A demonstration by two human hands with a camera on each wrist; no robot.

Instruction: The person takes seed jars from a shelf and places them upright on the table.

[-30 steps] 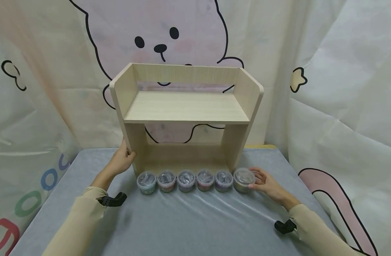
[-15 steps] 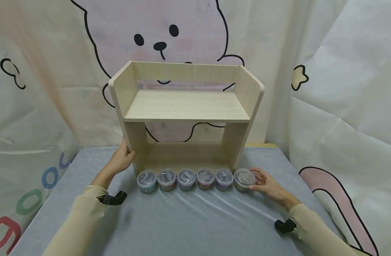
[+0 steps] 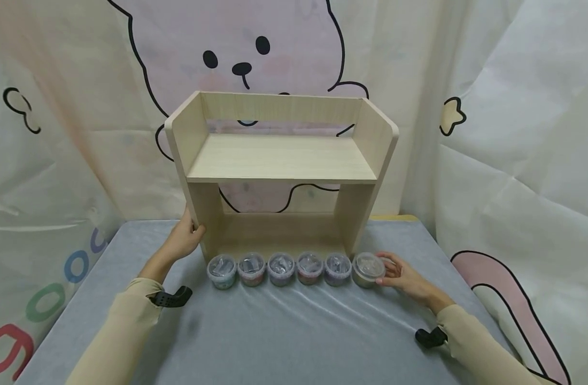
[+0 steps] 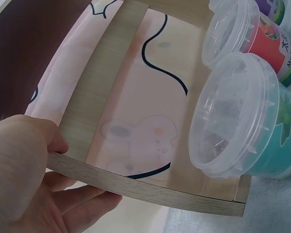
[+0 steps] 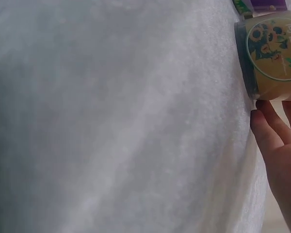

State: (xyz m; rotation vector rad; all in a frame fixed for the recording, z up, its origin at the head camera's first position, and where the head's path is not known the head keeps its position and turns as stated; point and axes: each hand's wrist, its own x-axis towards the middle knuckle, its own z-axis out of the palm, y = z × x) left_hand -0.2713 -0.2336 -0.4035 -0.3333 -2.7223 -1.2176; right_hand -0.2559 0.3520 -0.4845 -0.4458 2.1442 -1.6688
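Observation:
A pale wooden two-tier desk shelf (image 3: 281,158) stands on the table in the head view. My left hand (image 3: 180,239) grips the front edge of its left side panel, thumb on the inner side; the left wrist view shows the fingers (image 4: 89,206) on the outer side. My right hand (image 3: 409,280) holds the right side of a clear-lidded tub (image 3: 368,270) at the right end of a row. That tub (image 5: 276,56) has a yellow sunflower label in the right wrist view, and thumb and fingertips meet its side. At the row's left end sits a teal tub (image 4: 276,131).
Several more lidded tubs (image 3: 281,269) line up along the shelf's lower front, among them a red one (image 4: 271,46). A blue-grey cloth (image 3: 284,331) covers the table. Printed curtains (image 3: 510,133) hang behind and at both sides.

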